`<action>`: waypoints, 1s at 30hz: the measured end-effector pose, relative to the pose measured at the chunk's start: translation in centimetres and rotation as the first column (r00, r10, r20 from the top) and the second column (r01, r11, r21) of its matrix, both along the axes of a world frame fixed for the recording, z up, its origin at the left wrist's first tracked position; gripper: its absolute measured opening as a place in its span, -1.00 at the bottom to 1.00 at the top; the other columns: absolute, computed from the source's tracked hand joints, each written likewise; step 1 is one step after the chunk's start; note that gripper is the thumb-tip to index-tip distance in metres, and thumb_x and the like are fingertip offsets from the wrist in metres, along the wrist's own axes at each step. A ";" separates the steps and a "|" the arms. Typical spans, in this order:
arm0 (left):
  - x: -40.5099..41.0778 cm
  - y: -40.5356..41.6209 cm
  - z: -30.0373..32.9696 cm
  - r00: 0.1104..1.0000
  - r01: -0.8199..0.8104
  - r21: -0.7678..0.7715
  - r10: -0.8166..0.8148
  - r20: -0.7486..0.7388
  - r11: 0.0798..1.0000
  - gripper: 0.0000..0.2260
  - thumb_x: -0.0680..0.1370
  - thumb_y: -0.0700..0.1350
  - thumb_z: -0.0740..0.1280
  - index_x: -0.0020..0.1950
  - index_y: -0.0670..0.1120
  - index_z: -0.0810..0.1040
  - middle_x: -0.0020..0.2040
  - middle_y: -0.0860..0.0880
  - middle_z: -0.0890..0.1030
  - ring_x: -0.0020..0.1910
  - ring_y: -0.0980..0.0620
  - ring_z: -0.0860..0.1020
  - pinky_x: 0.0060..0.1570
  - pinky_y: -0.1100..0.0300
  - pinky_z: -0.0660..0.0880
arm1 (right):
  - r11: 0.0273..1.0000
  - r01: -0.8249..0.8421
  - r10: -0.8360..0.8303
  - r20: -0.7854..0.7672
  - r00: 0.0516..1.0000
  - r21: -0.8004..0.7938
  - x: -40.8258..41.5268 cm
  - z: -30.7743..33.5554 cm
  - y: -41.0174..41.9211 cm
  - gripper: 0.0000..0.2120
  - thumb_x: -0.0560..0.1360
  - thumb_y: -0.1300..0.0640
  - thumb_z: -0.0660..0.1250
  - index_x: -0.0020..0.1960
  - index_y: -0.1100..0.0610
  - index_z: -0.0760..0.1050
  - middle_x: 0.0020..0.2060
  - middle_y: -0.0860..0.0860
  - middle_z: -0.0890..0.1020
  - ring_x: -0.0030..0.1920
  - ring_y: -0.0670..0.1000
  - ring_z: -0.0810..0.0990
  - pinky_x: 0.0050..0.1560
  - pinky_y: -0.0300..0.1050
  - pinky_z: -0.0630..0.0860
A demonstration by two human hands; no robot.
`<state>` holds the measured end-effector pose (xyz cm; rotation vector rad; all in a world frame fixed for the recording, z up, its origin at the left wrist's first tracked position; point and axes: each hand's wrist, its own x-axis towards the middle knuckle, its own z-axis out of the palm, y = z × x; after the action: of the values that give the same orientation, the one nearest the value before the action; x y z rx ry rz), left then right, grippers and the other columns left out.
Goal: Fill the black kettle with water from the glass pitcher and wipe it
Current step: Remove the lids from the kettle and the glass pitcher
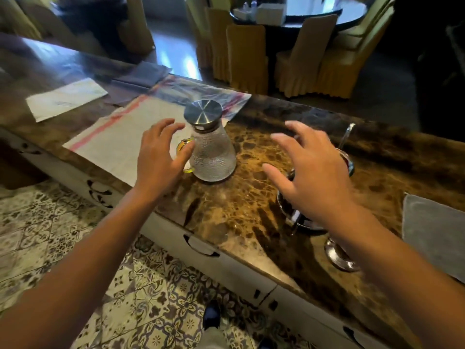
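Both hands are spread and empty: the left hand (161, 152) nearly touches the upright glass pitcher (212, 149), its handle apparently leftward, while the right hand (312, 170) hovers over the black kettle (348, 161).

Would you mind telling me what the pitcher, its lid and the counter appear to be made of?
Pitcher: clear glass with a dimpled, hammered-looking texture; the counter shows through it. Lid: brushed metal, probably stainless steel, judging by its radial sheen. Counter: polished brown veined stone, likely marble or an imitation; its glossy surface reflects the light.
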<state>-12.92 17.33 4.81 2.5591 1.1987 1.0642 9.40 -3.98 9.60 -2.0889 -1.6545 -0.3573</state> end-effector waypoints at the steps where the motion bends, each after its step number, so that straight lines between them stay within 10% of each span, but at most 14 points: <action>1: -0.2 1.0 -0.2 1.000 -0.011 -0.006 0.011 -0.009 1.000 -0.55 0.62 0.15 0.32 0.41 -0.08 0.52 0.40 -0.14 0.51 0.39 -0.16 0.44 0.38 0.08 0.31 | 1.000 -0.009 0.010 0.031 0.999 -0.029 -0.1 0.3 1.5 -0.43 0.58 -0.25 0.29 0.49 0.00 0.41 0.52 0.08 0.38 0.43 0.14 0.40 0.30 0.14 0.47; 22: -1.9 7.5 -5.8 0.965 0.239 -0.095 -0.225 0.133 0.966 -0.69 0.60 0.07 0.40 0.20 -0.11 0.71 0.23 -0.06 0.66 0.25 -0.10 0.54 0.25 0.25 0.39 | 0.964 -0.142 0.123 -0.094 0.988 -0.224 -4.2 -0.3 22.0 -0.39 0.54 -0.37 0.20 0.52 -0.15 0.37 0.58 0.00 0.33 0.54 0.10 0.30 0.36 0.12 0.41; 30: -1.7 7.4 -6.4 0.960 0.223 -0.005 -0.218 0.175 0.975 -0.71 0.59 0.00 0.45 0.19 -0.16 0.71 0.20 -0.10 0.70 0.25 -0.12 0.58 0.24 0.02 0.54 | 0.943 -0.218 0.191 -0.126 0.974 -0.253 -2.7 0.1 23.2 -0.36 0.48 -0.37 0.28 0.48 -0.12 0.42 0.45 -0.07 0.48 0.41 0.05 0.40 0.32 0.00 0.39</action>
<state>-14.62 24.70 -1.60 2.4500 0.8563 1.1819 6.67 19.18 9.70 -2.0522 -1.9252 0.0393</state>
